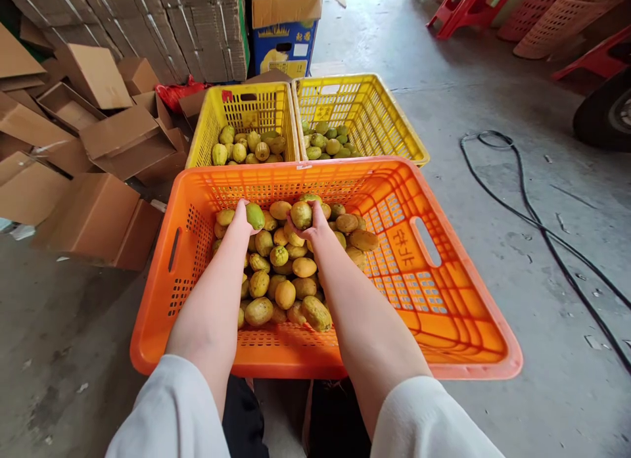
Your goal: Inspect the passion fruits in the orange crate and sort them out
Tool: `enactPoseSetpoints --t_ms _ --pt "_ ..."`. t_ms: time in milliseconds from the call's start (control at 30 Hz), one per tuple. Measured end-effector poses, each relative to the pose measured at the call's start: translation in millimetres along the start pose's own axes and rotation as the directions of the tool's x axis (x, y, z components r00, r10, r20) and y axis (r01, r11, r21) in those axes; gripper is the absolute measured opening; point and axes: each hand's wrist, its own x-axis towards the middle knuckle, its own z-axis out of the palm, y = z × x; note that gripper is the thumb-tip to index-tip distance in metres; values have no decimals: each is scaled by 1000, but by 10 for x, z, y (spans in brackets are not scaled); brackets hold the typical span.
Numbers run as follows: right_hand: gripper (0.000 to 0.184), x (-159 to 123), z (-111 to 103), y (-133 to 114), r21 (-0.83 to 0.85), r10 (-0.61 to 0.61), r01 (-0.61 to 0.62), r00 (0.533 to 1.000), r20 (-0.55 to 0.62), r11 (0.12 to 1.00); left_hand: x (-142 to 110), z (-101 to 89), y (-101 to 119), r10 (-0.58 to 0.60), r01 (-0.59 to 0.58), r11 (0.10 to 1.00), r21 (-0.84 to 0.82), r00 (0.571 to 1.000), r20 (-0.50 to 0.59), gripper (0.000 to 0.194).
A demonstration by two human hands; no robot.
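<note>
Inside the large orange crate (pixel 340 365), a heap of oval, yellow-green to brownish fruits (pixel 286 294) covers the left and middle of the bottom. My left hand (pixel 240 216) is closed around a smooth green oval fruit (pixel 255 215), at the far left part of the heap. A rounder, mottled olive-coloured fruit (pixel 301 215) sits in my right hand (pixel 316 225), whose fingers curl under it. Both hands are just above the other fruits, a short way apart. Some of the fingers are hidden behind the held fruits and my wrists.
Beyond the orange crate stand two yellow crates: the left one (pixel 197 133) holds yellowish fruits, the right one (pixel 401 126) greener ones. Cardboard boxes (pixel 93 215) are piled at left. A black cable (pixel 535 218) lies on the floor at right, near a wheel (pixel 608 113).
</note>
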Motion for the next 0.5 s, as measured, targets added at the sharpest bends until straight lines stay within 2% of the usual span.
enactPoseSetpoints --t_ms 100,300,500 --pt "23 21 -13 -3 5 5 -5 1000 -4 1000 -47 11 -6 16 -16 1000 -1 997 -82 20" --pt "19 63 -35 -5 43 5 -3 999 -44 999 -105 11 -8 -9 9 1000 -3 996 -88 17" --pt "19 69 -36 -3 60 -5 8 999 -45 998 -29 13 10 -15 9 995 -98 998 -67 26"
